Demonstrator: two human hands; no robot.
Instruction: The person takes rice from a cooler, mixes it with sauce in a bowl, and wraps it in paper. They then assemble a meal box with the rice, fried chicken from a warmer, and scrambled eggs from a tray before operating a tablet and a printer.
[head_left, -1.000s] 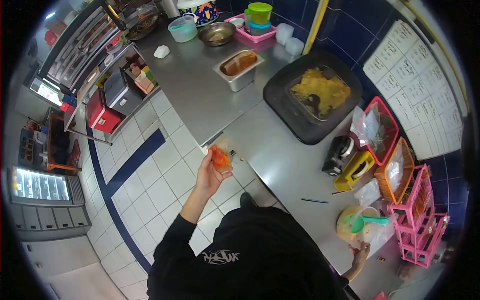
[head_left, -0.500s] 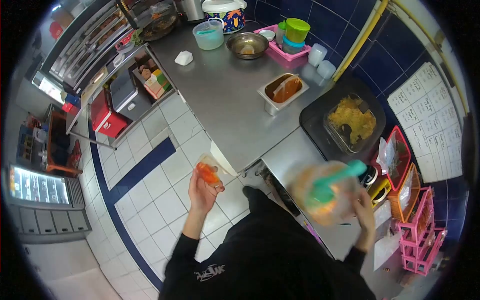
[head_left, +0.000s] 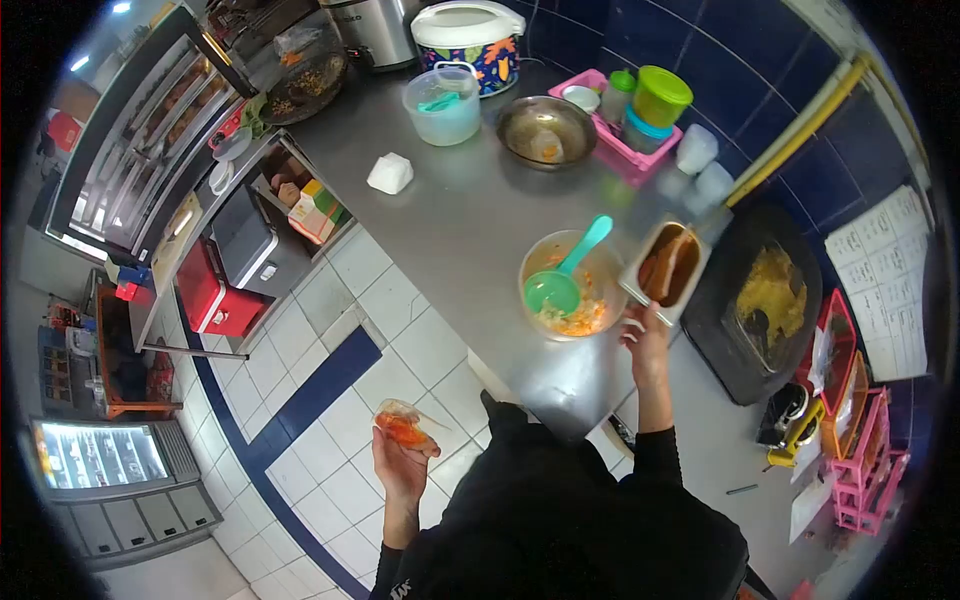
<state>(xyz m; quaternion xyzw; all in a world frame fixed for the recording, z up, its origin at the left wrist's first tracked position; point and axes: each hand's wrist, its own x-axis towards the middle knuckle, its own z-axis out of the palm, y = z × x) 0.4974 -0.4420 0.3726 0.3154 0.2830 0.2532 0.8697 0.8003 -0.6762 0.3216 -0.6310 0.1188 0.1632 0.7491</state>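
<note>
My left hand [head_left: 403,468] is closed on an orange-red filled food piece [head_left: 402,430], with clear plastic wrap around its top, held up over the floor. With the fingers of my right hand [head_left: 648,345] I grip the near edge of a small steel pan [head_left: 664,272] that contains brown-orange sauce. Just left of the pan, a clear tub [head_left: 540,248] stands on the steel counter. Shredded orange and pale food [head_left: 585,318] lies in it, and a green ladle [head_left: 552,291] rests inside with its handle over the rim.
A dark tray [head_left: 715,345] with yellow food lies right of the pan. Farther back on the counter [head_left: 440,240] are a steel bowl [head_left: 530,118], a plastic bucket [head_left: 445,122], a white lump [head_left: 390,174] and a pink basket [head_left: 640,170]. Stacked baskets [head_left: 862,460] stand at right.
The tub with the ladle has moved from my right side onto the counter. My right hand has left it and taken the pan's edge. My left hand still holds the food piece.
</note>
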